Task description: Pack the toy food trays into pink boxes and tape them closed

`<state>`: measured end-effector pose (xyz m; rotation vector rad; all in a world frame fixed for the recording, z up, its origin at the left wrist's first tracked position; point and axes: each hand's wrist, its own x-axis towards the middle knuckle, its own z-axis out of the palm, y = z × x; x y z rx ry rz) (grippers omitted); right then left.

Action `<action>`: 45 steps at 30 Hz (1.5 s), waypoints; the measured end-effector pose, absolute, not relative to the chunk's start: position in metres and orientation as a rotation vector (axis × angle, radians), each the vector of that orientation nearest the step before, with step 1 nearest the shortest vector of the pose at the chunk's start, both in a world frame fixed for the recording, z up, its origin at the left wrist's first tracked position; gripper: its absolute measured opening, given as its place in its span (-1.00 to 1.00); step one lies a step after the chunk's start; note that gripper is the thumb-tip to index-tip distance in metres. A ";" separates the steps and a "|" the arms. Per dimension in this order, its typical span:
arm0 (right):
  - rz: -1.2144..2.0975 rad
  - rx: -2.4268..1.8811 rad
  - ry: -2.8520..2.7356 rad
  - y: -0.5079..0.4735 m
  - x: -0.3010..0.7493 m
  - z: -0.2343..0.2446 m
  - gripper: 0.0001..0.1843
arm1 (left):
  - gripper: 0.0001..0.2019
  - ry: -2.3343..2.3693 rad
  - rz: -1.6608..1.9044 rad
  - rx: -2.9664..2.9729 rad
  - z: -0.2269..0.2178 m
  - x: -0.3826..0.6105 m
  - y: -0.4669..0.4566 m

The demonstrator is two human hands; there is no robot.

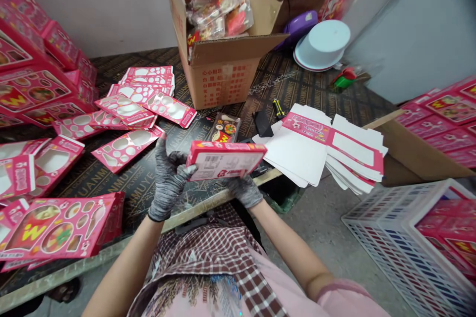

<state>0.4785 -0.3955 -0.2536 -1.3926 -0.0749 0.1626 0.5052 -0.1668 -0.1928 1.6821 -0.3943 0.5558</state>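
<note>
A pink toy box [227, 162] is held level above the table's front edge, its white printed panel with a barcode facing me. My left hand [168, 178], in a grey knit glove, grips the box's left end with its fingers while the thumb sticks up. Beneath the right part of the box, my right hand [246, 191], also gloved, supports it; its fingers are mostly hidden. Just behind the box lies a small clear-fronted pack [225, 128] with colourful toy food. A black rectangular object [262, 124] rests to the right of that pack.
An open carton [223, 77] of bagged toys stands at the back. Flat pink window sleeves [126, 148] and filled boxes [59, 228] lie left. Flat unfolded cards [301, 158] overhang the front edge on the right. A white crate [394, 242] stands on the floor.
</note>
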 end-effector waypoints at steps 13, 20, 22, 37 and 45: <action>-0.155 -1.942 -0.307 -0.441 0.505 -0.198 -0.34 | -0.57 -0.950 0.834 2.458 -0.184 0.512 -0.195; -0.464 -2.275 0.347 -0.531 0.490 -0.243 -0.85 | -0.62 -0.827 0.896 2.358 -0.184 0.514 -0.188; -0.413 -2.288 0.315 -0.533 0.491 -0.249 -0.88 | -0.66 -0.865 0.909 2.345 -0.181 0.513 -0.195; -0.512 -1.939 0.536 -0.511 0.462 -0.274 -0.88 | -0.54 -0.979 0.899 2.454 -0.185 0.511 -0.217; -0.605 -1.916 0.630 -0.502 0.464 -0.277 -0.77 | -0.53 -0.976 0.958 2.384 -0.193 0.516 -0.217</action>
